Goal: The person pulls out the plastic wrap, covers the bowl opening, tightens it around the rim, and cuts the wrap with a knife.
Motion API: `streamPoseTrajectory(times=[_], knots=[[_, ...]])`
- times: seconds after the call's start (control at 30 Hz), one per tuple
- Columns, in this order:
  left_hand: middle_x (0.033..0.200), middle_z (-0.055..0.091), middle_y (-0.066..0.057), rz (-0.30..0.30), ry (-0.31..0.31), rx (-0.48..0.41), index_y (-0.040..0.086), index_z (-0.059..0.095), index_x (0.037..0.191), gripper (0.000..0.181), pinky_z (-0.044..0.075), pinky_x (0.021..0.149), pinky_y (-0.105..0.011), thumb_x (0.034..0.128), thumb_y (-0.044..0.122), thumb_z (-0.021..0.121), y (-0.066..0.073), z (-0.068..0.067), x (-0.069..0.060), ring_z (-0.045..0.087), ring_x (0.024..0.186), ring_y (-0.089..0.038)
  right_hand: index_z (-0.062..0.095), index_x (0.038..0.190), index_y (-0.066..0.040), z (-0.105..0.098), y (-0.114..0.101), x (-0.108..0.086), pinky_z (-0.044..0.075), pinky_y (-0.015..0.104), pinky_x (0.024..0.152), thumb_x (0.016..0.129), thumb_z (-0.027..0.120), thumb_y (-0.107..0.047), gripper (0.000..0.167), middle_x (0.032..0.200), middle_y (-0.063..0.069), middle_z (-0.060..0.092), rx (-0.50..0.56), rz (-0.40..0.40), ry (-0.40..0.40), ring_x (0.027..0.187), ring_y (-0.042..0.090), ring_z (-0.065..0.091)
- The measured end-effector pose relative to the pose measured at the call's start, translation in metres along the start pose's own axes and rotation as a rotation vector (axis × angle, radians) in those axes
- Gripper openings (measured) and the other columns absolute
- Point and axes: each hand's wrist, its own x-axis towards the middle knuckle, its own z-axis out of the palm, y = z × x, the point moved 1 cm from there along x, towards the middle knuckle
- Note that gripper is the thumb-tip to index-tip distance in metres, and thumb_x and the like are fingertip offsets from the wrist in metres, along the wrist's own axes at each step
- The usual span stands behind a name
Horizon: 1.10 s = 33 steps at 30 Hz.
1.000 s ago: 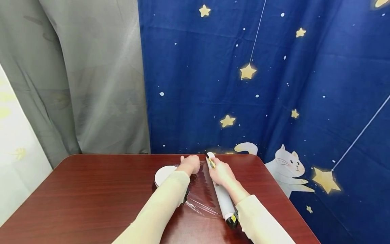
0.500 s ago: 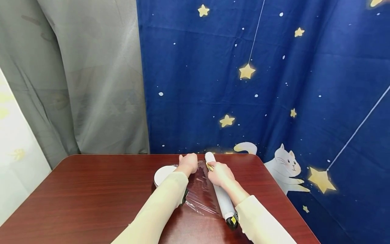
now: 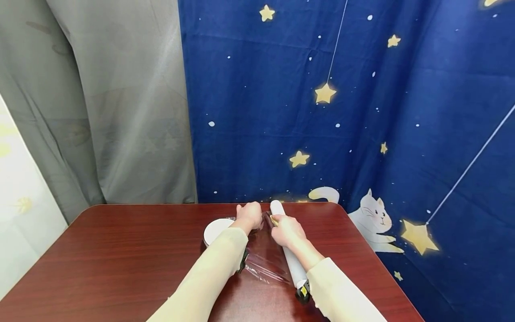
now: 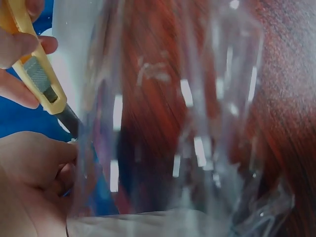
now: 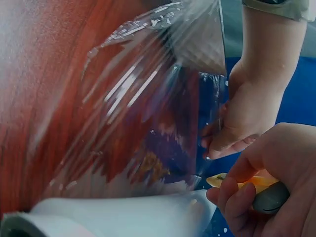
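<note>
Right-hand fingers (image 5: 229, 193) grip the cutter (image 5: 259, 183), lower right in the right-wrist view, my left hand (image 5: 249, 111) pinching film (image 5: 126, 116) likely light, clingy, best held by its edge.

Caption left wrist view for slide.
Left hand grips clear plastic film; right hand holds a yellow utility knife, blade extended.

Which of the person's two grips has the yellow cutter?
The right grip: it clasps the yellow cutter, while the left grip holds clear film instead.
</note>
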Motion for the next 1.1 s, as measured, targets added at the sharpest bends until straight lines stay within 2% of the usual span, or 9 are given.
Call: streamPoseTrajectory(times=[0.2, 0.43, 0.57, 0.7, 0.73, 0.83, 0.9, 1.0, 1.1], knots=[[0.099, 0.081, -0.001, 0.042, 0.002, -0.005, 0.016, 0.07, 0.078, 0.024, 0.033, 0.128, -0.064, 0.1009, 0.01, 0.068, 0.003, -0.005, -0.009, 0.073, 0.116, -0.025, 0.075, 0.141, -0.017, 0.006, -0.004, -0.001, 0.06, 0.051, 0.086, 0.089, 0.066, -0.011, 0.053, 0.124, 0.018, 0.08, 0.013, 0.039, -0.017, 0.101, 0.036, 0.074], [0.111, 0.083, 0.005, 0.056, -0.009, -0.014, 0.02, 0.083, 0.097, 0.019, 0.029, 0.132, -0.061, 0.1045, 0.014, 0.067, 0.002, -0.005, -0.011, 0.072, 0.124, -0.023, 0.079, 0.13, -0.015, 0.012, -0.009, 0.004, 0.06, 0.049, 0.083, 0.088, 0.066, -0.01, 0.045, 0.113, 0.017, 0.081, 0.003, 0.051, -0.019, 0.095, 0.035, 0.073], [0.109, 0.084, 0.01, 0.103, 0.028, -0.027, 0.025, 0.085, 0.098, 0.02, 0.029, 0.13, -0.063, 0.1017, 0.015, 0.068, -0.006, 0.003, -0.001, 0.074, 0.121, -0.02, 0.079, 0.126, -0.015, 0.013, -0.012, 0.008, 0.057, 0.044, 0.073, 0.087, 0.068, -0.011, 0.041, 0.104, 0.016, 0.08, 0.007, 0.083, -0.029, 0.086, 0.033, 0.07], [0.108, 0.084, 0.011, 0.125, 0.051, -0.013, 0.027, 0.087, 0.098, 0.02, 0.033, 0.123, -0.061, 0.0998, 0.016, 0.069, -0.007, 0.0, -0.004, 0.074, 0.117, -0.02, 0.078, 0.117, -0.015, 0.014, -0.012, 0.011, 0.051, 0.037, 0.059, 0.087, 0.068, -0.01, 0.032, 0.087, 0.013, 0.075, 0.037, 0.112, -0.045, 0.071, 0.029, 0.065], [0.11, 0.084, 0.009, 0.106, 0.03, -0.007, 0.025, 0.087, 0.1, 0.019, 0.032, 0.124, -0.061, 0.1001, 0.015, 0.07, -0.003, -0.005, -0.009, 0.073, 0.12, -0.022, 0.078, 0.112, -0.014, 0.015, -0.012, 0.011, 0.05, 0.036, 0.056, 0.087, 0.068, -0.009, 0.028, 0.083, 0.012, 0.073, 0.042, 0.112, -0.044, 0.068, 0.028, 0.064], [0.11, 0.085, 0.008, 0.119, 0.032, -0.013, 0.024, 0.088, 0.101, 0.019, 0.031, 0.123, -0.062, 0.0995, 0.016, 0.071, -0.006, -0.006, -0.011, 0.073, 0.121, -0.022, 0.075, 0.105, -0.013, 0.016, -0.01, 0.011, 0.048, 0.033, 0.051, 0.088, 0.066, -0.008, 0.021, 0.077, 0.01, 0.069, 0.057, 0.115, -0.048, 0.063, 0.027, 0.062], [0.11, 0.085, 0.007, 0.119, 0.033, -0.029, 0.024, 0.088, 0.102, 0.019, 0.027, 0.126, -0.065, 0.0984, 0.016, 0.071, -0.008, -0.006, -0.011, 0.073, 0.123, -0.024, 0.076, 0.108, -0.013, 0.015, -0.009, 0.011, 0.048, 0.033, 0.051, 0.088, 0.065, -0.007, 0.023, 0.08, 0.011, 0.071, 0.064, 0.117, -0.048, 0.066, 0.028, 0.063], [0.112, 0.085, 0.006, 0.1, 0.035, -0.038, 0.023, 0.088, 0.102, 0.018, 0.026, 0.126, -0.065, 0.0984, 0.017, 0.072, -0.01, -0.007, -0.011, 0.072, 0.124, -0.025, 0.077, 0.127, -0.013, 0.014, -0.008, 0.011, 0.049, 0.032, 0.052, 0.088, 0.064, -0.007, 0.042, 0.092, 0.014, 0.076, 0.083, 0.122, -0.048, 0.071, 0.029, 0.066], [0.102, 0.085, 0.004, 0.069, 0.046, -0.022, 0.019, 0.086, 0.092, 0.019, 0.028, 0.127, -0.064, 0.0987, 0.015, 0.069, -0.01, -0.01, -0.014, 0.074, 0.114, -0.025, 0.073, 0.141, -0.013, 0.012, -0.008, 0.009, 0.051, 0.032, 0.052, 0.088, 0.063, -0.007, 0.055, 0.107, 0.017, 0.078, 0.114, 0.13, -0.055, 0.071, 0.029, 0.069]])
